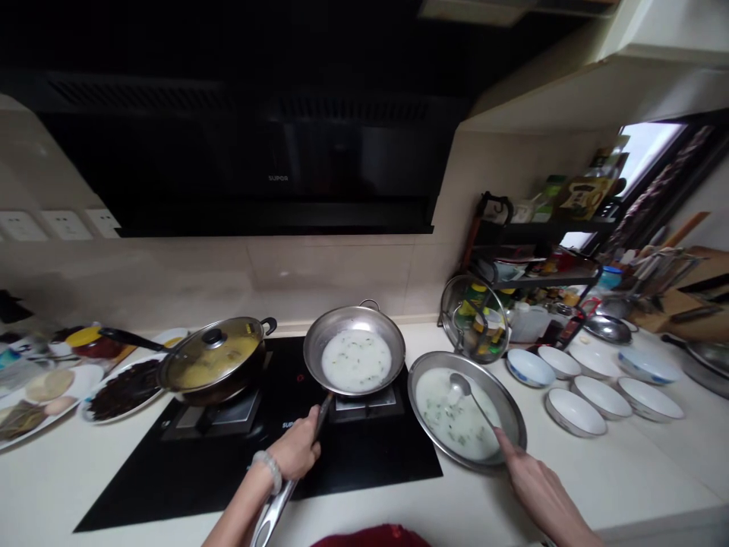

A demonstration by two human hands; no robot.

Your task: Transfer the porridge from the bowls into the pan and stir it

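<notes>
My left hand (296,447) is closed round the long handle of a steel wok (316,334), which stands on the right burner and holds white liquid with green bits. In my right hand (532,479) is the handle of a metal ladle (460,384). The ladle's bowl rests in similar white liquid inside a wide steel basin (515,414), on the counter right of the stove.
A lidded pan (216,357) with yellow contents stands on the left burner, beside a plate of dark food (125,387). Several bowls (575,412) sit at the right, below a spice rack (547,228). A glass lid (474,317) leans there. The range hood (273,152) hangs above.
</notes>
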